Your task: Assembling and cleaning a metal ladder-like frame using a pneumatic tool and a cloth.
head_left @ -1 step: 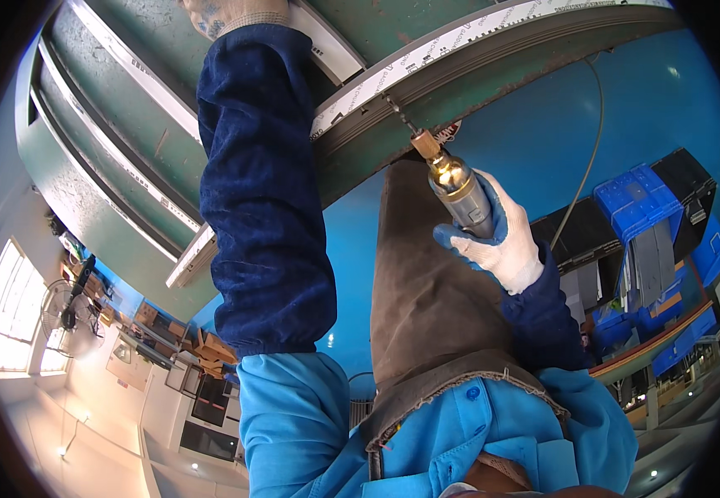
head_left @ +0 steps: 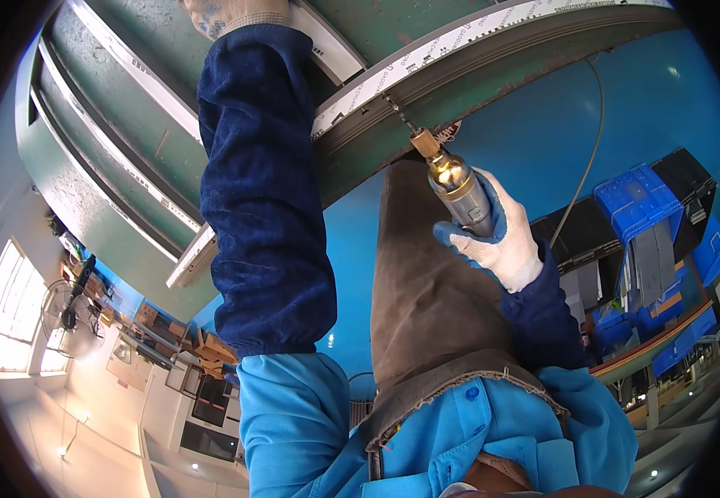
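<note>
My right hand (head_left: 505,241), in a white glove with blue-coated fingers, is wrapped round a silver and brass-coloured power drill (head_left: 460,189). Its bit points up and to the left, the tip at the near side of a long metal profile (head_left: 451,41) covered in printed white film. Whether the tip touches or enters the metal, I cannot make out. At the top edge, my left hand (head_left: 240,12) wears a worn, stained glove and lies over the profiles. The frame's edge cuts off its fingers, so its grip is hidden.
More film-covered profiles (head_left: 140,79) lie across the green worktable (head_left: 127,241) on the left. A thin hose (head_left: 597,124) hangs at the right. Blue crates (head_left: 638,199) stand on the right side, near black boxes. A fan (head_left: 72,315) stands at the far left.
</note>
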`<state>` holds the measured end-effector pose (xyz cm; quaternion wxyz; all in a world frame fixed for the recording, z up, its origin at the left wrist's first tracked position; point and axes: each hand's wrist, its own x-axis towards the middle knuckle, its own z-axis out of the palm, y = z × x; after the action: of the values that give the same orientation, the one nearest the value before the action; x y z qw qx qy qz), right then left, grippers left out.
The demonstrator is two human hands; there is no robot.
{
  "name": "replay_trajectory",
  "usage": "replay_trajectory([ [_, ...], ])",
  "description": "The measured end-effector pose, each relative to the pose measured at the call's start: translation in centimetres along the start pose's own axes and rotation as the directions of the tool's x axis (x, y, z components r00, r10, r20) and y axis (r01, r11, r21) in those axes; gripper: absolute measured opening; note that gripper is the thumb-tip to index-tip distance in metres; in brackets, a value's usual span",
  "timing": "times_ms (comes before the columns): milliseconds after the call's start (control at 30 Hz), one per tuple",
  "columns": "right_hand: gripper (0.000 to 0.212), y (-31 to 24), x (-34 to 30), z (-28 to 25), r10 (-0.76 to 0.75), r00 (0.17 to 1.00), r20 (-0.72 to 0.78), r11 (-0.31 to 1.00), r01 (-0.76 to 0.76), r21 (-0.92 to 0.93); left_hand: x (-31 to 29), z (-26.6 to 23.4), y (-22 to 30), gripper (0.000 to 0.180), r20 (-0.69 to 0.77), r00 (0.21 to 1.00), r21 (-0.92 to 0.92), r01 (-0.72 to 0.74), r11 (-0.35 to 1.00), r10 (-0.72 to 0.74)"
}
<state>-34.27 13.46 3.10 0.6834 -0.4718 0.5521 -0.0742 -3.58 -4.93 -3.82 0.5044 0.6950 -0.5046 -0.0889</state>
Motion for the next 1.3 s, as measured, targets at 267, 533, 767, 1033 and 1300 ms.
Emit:
replay_trajectory([
  [267,0.078,1.3,0.2,2.2,0.058,0.981,0.186,0.863,-0.143,0.485,-0.3,0.0,0.2,0.047,-0.025,1.0,-0.023,0.012,1.0,-0.013],
  [533,0.079,1.0,-0.1,2.3,0.087,0.995,0.043,0.963,-0.095,0.251,-0.6,0.0,0.6,0.046,-0.062,0.998,-0.038,0.005,0.999,-0.007],
  [767,0.071,1.6,0.4,2.9,-0.07,0.993,-0.1,0.997,0.071,0.002,-0.5,0.0,0.5,0.046,-0.067,0.997,0.046,-0.034,0.998,0.037],
  [1033,0.069,0.2,0.1,2.2,0.03,0.999,-0.04,0.996,-0.027,0.083,-0.5,-0.1,0.3,0.046,-0.06,0.997,0.048,-0.052,0.997,0.055],
  [1300,0.083,0.2,-0.5,1.9,-0.112,0.993,-0.035,0.988,0.107,-0.115,-0.3,-0.2,0.1,0.047,-0.06,0.995,0.099,-0.077,0.992,0.084],
])
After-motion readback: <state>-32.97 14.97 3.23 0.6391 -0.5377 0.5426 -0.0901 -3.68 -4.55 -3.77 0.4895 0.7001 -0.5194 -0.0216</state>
